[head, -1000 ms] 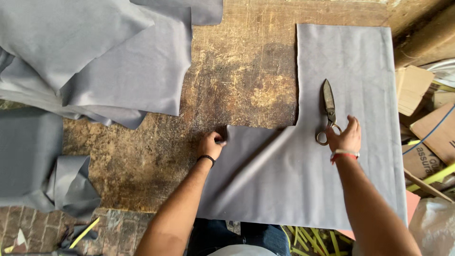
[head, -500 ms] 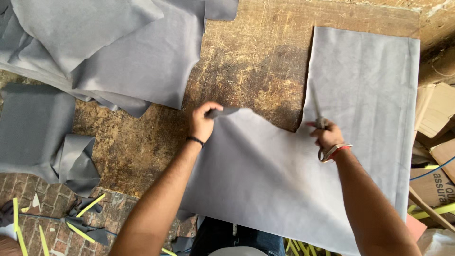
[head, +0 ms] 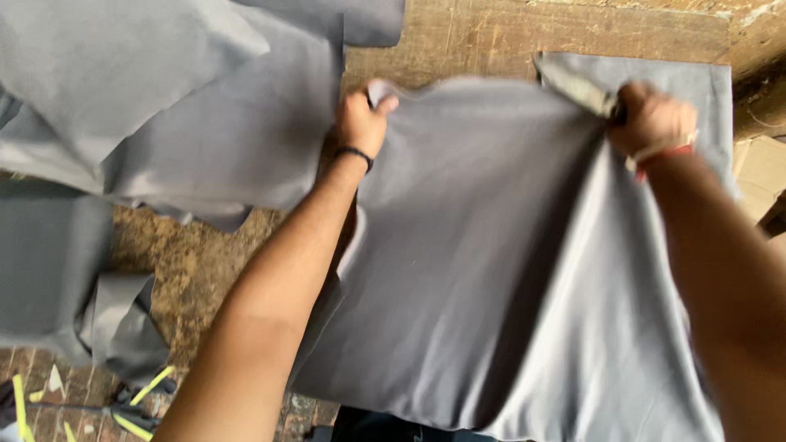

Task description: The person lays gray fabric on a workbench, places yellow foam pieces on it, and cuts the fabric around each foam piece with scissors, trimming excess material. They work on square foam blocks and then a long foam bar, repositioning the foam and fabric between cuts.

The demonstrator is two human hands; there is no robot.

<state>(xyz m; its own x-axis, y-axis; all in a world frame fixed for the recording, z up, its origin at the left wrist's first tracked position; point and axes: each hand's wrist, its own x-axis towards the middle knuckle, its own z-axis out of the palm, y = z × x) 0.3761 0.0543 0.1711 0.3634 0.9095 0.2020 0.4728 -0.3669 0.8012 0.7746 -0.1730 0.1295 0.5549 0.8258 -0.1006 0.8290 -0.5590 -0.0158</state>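
Note:
A large grey fabric sheet [head: 491, 270] is lifted off the worn wooden table [head: 491, 33] and hangs stretched between both hands. My left hand [head: 360, 121], with a black band at the wrist, grips the sheet's upper left corner. My right hand [head: 651, 119], wearing a red and white bracelet, pinches the upper right edge, where a flap folds over. The frame is blurred by motion. The scissors seen before are hidden from view.
More grey fabric pieces [head: 164, 98] are heaped on the table's left side, and a folded grey piece [head: 57, 278] hangs at the left edge. Yellow strips [head: 139, 393] lie on the brick floor lower left. Cardboard [head: 761, 172] sits at the right.
Both hands took hold of the sheet's edge and lifted it up and away from the table. The right hand left the scissors, which no longer show.

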